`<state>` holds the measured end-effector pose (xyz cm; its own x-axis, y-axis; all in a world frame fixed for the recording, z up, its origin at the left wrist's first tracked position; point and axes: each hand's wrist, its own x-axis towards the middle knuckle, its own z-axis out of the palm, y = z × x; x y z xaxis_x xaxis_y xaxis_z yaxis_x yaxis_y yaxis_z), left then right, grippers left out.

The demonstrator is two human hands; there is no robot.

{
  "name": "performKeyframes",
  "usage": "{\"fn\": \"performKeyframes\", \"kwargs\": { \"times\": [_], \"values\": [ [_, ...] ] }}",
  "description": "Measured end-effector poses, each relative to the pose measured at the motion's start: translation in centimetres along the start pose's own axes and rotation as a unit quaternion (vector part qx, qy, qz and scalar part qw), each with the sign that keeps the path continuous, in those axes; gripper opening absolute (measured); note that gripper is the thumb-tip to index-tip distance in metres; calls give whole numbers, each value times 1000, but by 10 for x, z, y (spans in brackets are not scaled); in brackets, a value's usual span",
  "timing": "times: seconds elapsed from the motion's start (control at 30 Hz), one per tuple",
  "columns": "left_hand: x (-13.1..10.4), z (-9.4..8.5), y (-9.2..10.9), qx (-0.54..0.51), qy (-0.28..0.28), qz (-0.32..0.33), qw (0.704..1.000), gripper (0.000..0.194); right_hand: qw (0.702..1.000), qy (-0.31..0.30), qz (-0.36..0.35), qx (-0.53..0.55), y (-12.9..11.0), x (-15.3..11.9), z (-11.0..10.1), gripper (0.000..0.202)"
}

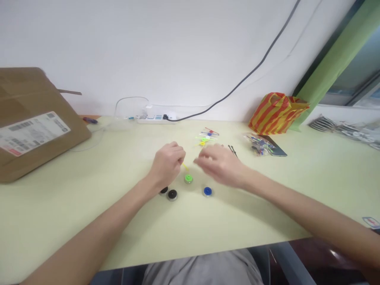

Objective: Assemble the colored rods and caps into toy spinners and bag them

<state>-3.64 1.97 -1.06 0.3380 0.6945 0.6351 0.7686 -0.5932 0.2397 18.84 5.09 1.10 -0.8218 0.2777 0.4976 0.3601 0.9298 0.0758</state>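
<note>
My left hand (168, 164) is closed, and a thin yellow plastic stick (185, 166) pokes out from its fingertips. My right hand (220, 164) hovers just to the right, its blurred fingers curled in a pinch; whatever they hold, if anything, cannot be made out. Below the gap between both hands sits a small round piece with a bright green top (188, 178). A similar blue-topped piece (207, 191) lies below my right hand. Two black-topped round pieces, one of them (172, 194) in full view and the other partly covered by my left hand, rest nearby.
Thin coloured plastic parts (208, 136) and black sticks (233, 151) lie beyond my right hand. Farther right are a clear bag of parts (261, 145), a dark flat object (277, 147) and a striped bag (274, 114). A cardboard box (35, 118) stands left; a power strip (156, 119) lies along the wall.
</note>
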Motion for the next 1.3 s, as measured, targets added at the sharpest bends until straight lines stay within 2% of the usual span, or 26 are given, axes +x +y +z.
{"fn": "performKeyframes", "kwargs": {
  "times": [0.1,0.2,0.37,0.57,0.67,0.77,0.93,1.07,1.17,1.3],
  "values": [
    [0,-1,-6,3,19,-28,999,25,996,-14,-79,45,-52,-15,9,30],
    [-2,0,-13,18,4,-43,999,24,989,-37,-131,51,-71,-19,23,41],
    [-4,6,-13,3,-11,-17,1000,25,985,-82,-145,50,-68,-24,33,27],
    [-4,9,-2,1,-11,10,1000,25,990,-61,-111,70,-69,-24,36,29],
    [-3,8,0,6,-8,3,1000,25,987,-92,-128,41,-70,-23,37,19],
    [-3,7,1,9,-11,-1,1000,25,984,-108,-141,35,-70,-25,34,16],
    [-3,8,2,7,-9,7,1000,26,985,-94,-137,45,-63,-28,23,16],
    [-2,9,3,3,-12,-1,1000,25,983,-114,-133,50,-54,-30,19,17],
    [-2,9,5,1,-17,-13,1000,25,976,-138,-130,110,-50,-32,17,22],
    [-1,9,7,0,-15,-20,1000,26,947,-147,-104,266,-49,-35,14,45]
  ]
}}
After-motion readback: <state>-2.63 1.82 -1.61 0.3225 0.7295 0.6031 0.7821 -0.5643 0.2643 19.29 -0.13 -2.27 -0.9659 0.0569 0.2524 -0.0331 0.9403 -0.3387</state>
